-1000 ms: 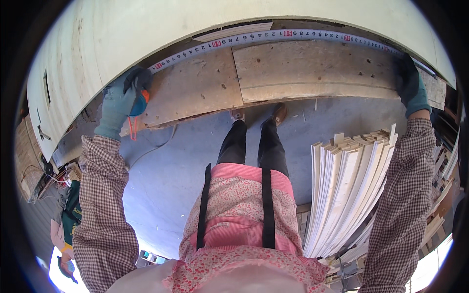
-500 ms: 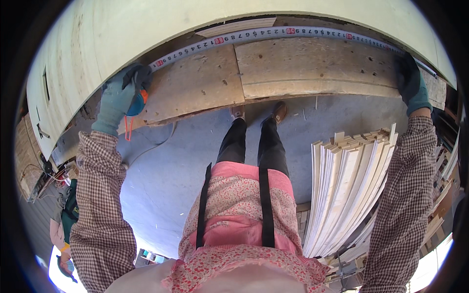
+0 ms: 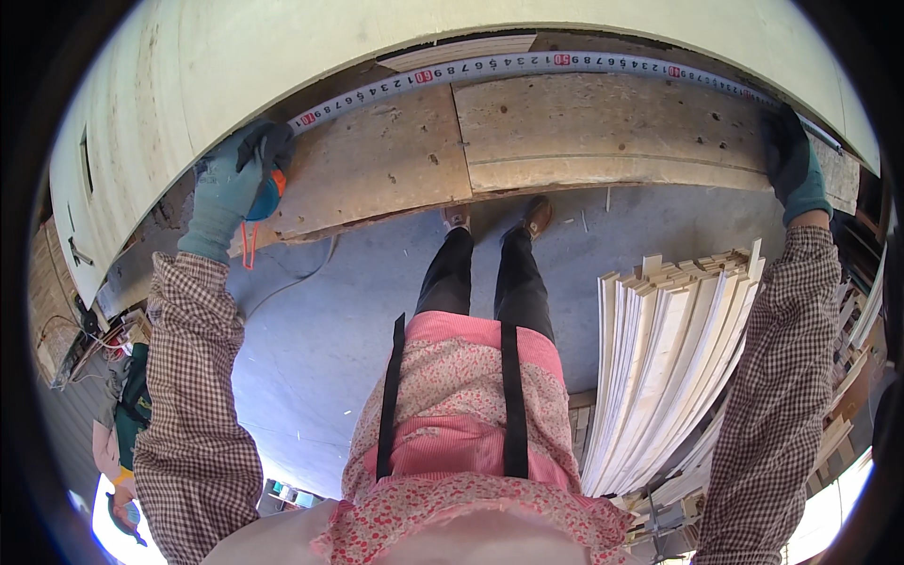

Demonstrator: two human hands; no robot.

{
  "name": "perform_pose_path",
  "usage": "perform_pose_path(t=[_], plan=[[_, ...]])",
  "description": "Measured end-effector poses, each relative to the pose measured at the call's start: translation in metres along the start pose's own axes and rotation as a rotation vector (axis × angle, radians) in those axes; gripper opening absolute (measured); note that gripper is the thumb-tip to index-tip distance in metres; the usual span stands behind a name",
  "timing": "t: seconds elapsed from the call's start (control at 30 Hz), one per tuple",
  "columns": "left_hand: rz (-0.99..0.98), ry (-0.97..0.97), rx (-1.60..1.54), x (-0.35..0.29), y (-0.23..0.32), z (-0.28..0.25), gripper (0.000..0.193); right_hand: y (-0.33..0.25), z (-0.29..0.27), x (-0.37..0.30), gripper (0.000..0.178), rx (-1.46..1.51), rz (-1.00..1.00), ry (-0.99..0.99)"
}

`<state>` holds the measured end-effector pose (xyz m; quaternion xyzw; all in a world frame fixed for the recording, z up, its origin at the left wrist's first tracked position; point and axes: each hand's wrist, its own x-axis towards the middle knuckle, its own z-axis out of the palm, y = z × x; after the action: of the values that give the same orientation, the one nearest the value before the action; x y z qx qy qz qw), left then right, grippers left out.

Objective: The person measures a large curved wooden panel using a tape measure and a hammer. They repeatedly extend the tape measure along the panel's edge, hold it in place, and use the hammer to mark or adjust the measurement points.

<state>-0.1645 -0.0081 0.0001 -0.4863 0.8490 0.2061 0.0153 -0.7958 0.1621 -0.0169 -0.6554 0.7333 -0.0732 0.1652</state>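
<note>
A tape measure with a blue and orange case (image 3: pixel 268 199) is gripped in my gloved left hand (image 3: pixel 226 184), a red-orange strap hanging below it. Its white blade (image 3: pixel 499 64) is pulled out in a long span toward the right, along the edge of a large pale wooden panel (image 3: pixel 311 42). My right hand (image 3: pixel 797 168), also gloved, is closed on the blade near its far right part; the fingertips are dark and partly hidden at the panel edge. Under the blade lie worn brown boards (image 3: pixel 603 122) with small holes and a seam between them.
Thin pale wooden strips (image 3: pixel 669 348) are stacked on the grey floor (image 3: pixel 301 367) at the right. A cable (image 3: pixel 306 278) runs over the floor at the left. Another person (image 3: pixel 127 424) is at the far left. More wood pieces (image 3: pixel 843 405) lie beyond my right arm.
</note>
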Motion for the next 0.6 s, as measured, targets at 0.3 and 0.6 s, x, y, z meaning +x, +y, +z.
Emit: perform_pose_path(t=[0.3,0.6], plan=[[-0.023,-0.007,0.037,0.001,0.013,-0.004,0.026,-0.003,0.000,-0.001,0.050,-0.018,0.027,-0.004],[0.071,0.049,0.064,0.000,0.007,0.000,0.023,0.010,0.001,-0.004,0.056,-0.168,-0.093,0.009]])
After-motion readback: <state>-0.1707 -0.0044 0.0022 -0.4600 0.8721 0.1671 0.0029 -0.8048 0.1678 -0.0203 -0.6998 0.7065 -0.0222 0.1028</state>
